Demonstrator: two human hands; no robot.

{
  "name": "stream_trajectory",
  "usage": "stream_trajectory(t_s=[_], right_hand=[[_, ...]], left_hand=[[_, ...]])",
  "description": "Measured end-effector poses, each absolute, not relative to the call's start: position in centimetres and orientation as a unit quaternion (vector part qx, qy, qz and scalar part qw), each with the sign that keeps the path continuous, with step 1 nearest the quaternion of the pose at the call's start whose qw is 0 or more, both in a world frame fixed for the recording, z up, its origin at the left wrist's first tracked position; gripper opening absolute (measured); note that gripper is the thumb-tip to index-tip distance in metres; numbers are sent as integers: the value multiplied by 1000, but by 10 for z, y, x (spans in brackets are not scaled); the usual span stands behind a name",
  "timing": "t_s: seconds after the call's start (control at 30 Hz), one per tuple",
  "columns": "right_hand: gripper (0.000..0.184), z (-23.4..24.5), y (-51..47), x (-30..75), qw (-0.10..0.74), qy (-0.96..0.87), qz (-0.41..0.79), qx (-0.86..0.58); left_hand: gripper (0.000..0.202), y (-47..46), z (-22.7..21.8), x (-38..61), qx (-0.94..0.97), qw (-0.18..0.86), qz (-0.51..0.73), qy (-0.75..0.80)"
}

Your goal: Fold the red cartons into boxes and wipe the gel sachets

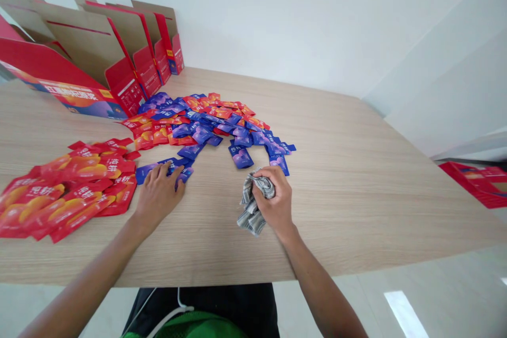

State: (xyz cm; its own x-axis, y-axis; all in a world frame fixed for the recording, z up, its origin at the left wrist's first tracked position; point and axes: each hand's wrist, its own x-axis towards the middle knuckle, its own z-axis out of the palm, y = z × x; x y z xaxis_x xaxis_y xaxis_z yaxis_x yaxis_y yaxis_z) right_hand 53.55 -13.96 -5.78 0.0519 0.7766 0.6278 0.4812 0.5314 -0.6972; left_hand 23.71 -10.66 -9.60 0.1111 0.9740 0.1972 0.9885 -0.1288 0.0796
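My right hand (276,196) is closed round a bunched grey-and-white striped cloth (253,214) on the tabletop. My left hand (158,193) lies with its fingers stretched over a few blue sachets (147,170), touching them, partly covering them. Just beyond both hands spreads a loose heap of small blue and orange-red sachets (206,121). One blue sachet (240,156) lies apart from the heap, a little beyond the cloth. To the left of my left hand is a pile of larger red pouches (75,185) with orange fruit printed on them.
Several open red cardboard boxes (85,92) stand in a row at the back left, flaps up. The wooden table (356,179) meets a white wall (277,21) behind. Another red box (475,185) shows past the table's right edge.
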Motion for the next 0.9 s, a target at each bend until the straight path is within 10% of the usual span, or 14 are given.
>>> stream_trajectory(t_s=[0.9], right_hand=[[17,-56,-137,538,576,-669,129,-451]], left_hand=[[55,-48,-66,277,-690,-48,-96,-715]])
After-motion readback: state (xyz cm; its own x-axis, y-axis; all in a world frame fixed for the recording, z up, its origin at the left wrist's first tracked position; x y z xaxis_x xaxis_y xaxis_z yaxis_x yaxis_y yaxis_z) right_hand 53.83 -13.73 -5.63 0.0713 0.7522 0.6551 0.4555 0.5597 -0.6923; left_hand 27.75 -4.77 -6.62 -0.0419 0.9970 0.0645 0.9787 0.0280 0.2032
